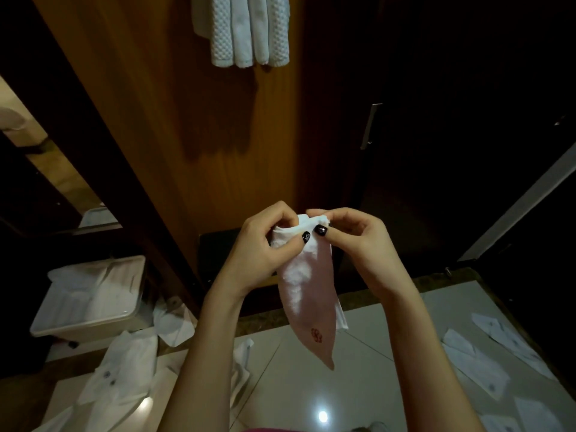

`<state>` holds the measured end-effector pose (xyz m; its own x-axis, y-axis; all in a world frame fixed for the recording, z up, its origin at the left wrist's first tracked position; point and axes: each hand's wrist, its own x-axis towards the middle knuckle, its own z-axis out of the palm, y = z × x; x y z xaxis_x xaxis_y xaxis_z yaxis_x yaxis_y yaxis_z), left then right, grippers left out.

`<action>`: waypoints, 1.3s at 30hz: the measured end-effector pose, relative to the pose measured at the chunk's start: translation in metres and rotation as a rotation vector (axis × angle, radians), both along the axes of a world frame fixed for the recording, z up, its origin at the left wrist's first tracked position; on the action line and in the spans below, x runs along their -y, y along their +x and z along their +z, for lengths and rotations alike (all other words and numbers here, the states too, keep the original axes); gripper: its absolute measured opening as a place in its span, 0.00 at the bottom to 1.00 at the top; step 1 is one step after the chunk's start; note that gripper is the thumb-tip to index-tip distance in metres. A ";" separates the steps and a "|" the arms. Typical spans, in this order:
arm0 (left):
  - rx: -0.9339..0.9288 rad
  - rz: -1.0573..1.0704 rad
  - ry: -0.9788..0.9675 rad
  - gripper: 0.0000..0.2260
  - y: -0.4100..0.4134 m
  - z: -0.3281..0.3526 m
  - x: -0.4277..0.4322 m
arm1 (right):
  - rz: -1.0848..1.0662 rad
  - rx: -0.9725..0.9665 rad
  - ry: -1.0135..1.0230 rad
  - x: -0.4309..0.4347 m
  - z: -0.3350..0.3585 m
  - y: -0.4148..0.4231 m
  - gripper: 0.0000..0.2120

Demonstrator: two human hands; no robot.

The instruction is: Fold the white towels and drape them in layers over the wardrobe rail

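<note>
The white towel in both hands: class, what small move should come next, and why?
Probably lift the towel toward the hanging towels above. The left hand and right hand pinch its top edge together, and it hangs in a narrow fold, so it looks ready to drape.

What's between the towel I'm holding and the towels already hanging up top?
In the head view, only the bare wooden wardrobe panel separates the held towel from the hanging towels.
</note>
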<state>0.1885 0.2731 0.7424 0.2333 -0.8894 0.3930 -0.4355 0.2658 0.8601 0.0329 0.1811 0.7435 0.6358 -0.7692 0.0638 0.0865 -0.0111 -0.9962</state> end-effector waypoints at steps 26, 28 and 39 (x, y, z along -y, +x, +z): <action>0.055 0.093 -0.019 0.04 -0.007 -0.007 0.015 | -0.194 -0.156 -0.240 0.000 -0.004 -0.011 0.09; 0.030 0.108 0.013 0.04 -0.007 -0.011 0.015 | -0.182 -0.223 -0.266 0.001 -0.005 -0.012 0.09; 0.073 0.082 -0.028 0.08 -0.007 -0.019 0.009 | 0.042 -0.403 -0.255 0.001 -0.003 -0.022 0.02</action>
<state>0.1815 0.2639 0.7238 0.2745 -0.8570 0.4362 -0.5182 0.2502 0.8178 0.0109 0.1796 0.7400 0.6792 -0.7339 -0.0109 -0.3004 -0.2644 -0.9164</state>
